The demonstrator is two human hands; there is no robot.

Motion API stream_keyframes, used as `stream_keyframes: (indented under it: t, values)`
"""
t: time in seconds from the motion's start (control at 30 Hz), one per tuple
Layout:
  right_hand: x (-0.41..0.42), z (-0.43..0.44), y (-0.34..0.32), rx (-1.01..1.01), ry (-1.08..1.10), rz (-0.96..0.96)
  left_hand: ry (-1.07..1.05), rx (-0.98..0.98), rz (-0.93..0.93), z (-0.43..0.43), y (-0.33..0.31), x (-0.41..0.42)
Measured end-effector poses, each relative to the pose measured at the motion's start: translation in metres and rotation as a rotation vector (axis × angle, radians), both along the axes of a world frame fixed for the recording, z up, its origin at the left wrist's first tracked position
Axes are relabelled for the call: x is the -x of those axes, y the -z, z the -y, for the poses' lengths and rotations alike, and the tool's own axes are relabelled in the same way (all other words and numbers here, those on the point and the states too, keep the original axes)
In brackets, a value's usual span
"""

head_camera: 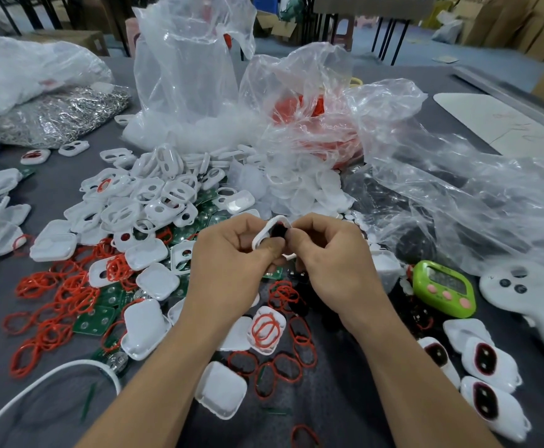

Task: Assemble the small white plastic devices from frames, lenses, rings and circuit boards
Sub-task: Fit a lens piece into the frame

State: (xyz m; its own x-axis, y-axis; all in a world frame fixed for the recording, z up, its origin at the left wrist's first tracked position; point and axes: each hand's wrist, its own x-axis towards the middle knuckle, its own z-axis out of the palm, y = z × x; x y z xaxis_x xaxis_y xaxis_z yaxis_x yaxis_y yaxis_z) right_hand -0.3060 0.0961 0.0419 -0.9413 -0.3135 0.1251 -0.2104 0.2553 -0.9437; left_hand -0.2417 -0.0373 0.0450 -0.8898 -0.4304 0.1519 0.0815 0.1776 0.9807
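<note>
White frame [266, 236] held up over the bench [338, 402], well left of the green timer [443, 287], with a dark lens [277, 232] at its opening. Left hand [232, 257] pinches the frame's lower edge, fingers curled. Right hand [332, 253] pinches at the lens side. Loose frame pile [154, 195] lies farther left of the timer, red rings [57, 302] beyond that. Finished devices [487, 360] sit just below the timer.
</note>
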Motion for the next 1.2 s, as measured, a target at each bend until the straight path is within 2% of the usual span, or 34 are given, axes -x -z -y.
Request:
stream_keyframes:
  t: [0.13,0.33,0.5,0.6,0.77,0.9,1.0,1.1,1.2]
  values:
    - [-0.001,0.001,-0.002,-0.036,-0.02,-0.013,-0.019,0.024,-0.005,-0.003,-0.001,-0.001]
    - [-0.004,0.003,-0.003,0.025,0.002,0.051,0.071,0.1,-0.015,-0.005,0.002,-0.002]
    - [-0.001,0.002,-0.004,0.06,-0.026,0.128,0.113,-0.005,0.002,-0.009,0.0,-0.003]
    - [-0.001,0.0,-0.003,0.054,-0.02,0.131,0.09,0.005,-0.001,-0.011,0.0,-0.003]
    - [-0.003,0.002,-0.005,0.166,-0.029,0.157,0.037,0.025,0.002,-0.011,-0.002,-0.002]
    - [-0.004,0.004,-0.005,0.101,0.013,0.127,0.039,0.007,0.023,-0.012,0.001,-0.003]
    - [-0.006,0.003,-0.007,0.05,0.042,0.11,0.016,0.086,0.011,-0.011,0.004,-0.002]
    - [-0.012,0.004,-0.01,-0.028,0.085,0.011,-0.089,0.189,-0.018,-0.011,0.007,-0.002]
    - [-0.018,0.006,-0.012,-0.082,0.194,-0.112,-0.249,0.412,-0.023,-0.011,0.012,0.0]
